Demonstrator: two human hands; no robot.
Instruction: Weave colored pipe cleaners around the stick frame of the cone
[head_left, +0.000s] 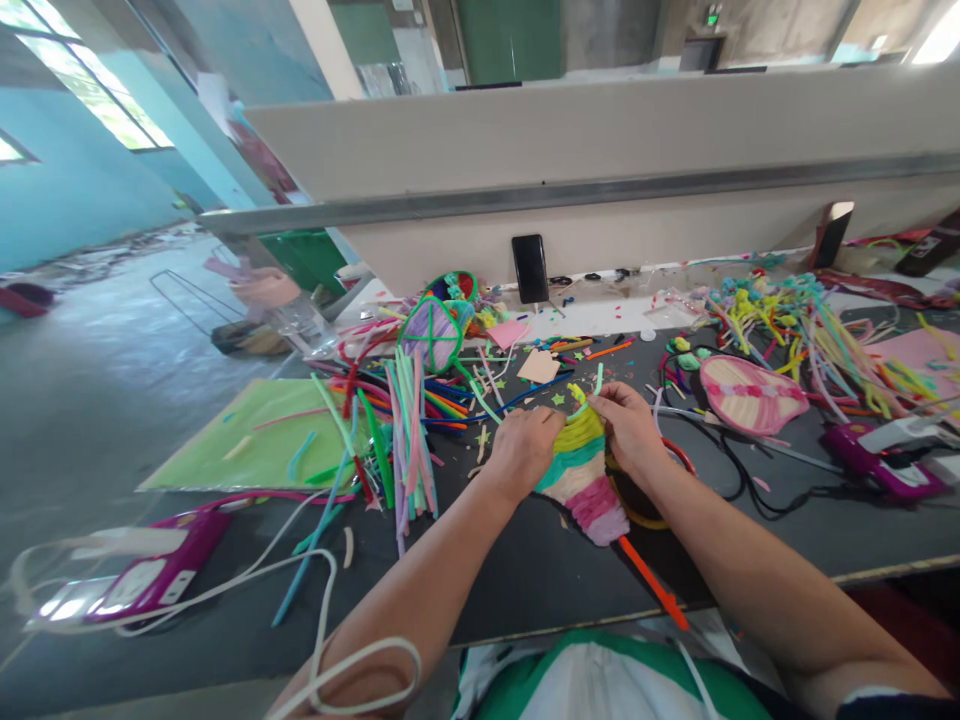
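Both hands meet over the dark table at a striped fuzzy pipe-cleaner craft piece (581,475), banded in yellow, teal, cream and pink. An orange stem (654,583) sticks out of its lower end toward the table's front edge. My left hand (526,450) is closed on the piece's upper left edge, its fingers curled. At the upper right, my right hand (624,422) pinches near a pale green pipe cleaner (599,378), which rises beside the thumb. A small yellow curl (577,394) stands up between the hands. The fingertips partly hide the top edge.
Bundled pastel pipe cleaners (409,440) lie left, by a green sheet (247,435). A purple glue gun (161,565) with a white cord lies front left, another purple device (881,460) at right. A phone (530,268) leans against the divider. A pink-edged oval craft piece (754,394) lies right.
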